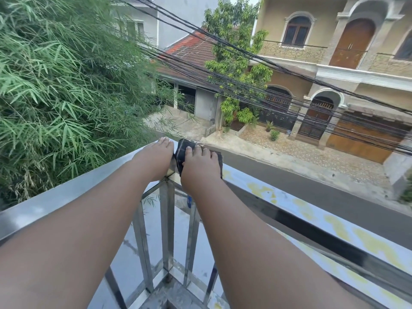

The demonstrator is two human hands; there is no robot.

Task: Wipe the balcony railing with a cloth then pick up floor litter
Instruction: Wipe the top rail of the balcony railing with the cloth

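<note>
Street (312, 190) below, L hand (153, 159) flat on railing (55, 197), R hand (198, 167) flat atop half-hidden dark cloth (182, 150)

Both forearms (89, 219) are bare, and the left grip (156, 157) and right grip (198, 163) show short, light-tipped nails (165, 138).

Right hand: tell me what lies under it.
A dark cloth lies under the right hand, pressed onto the railing at its corner. Its edges show past the fingers; the cloth's middle and the rail beneath are covered.
</note>
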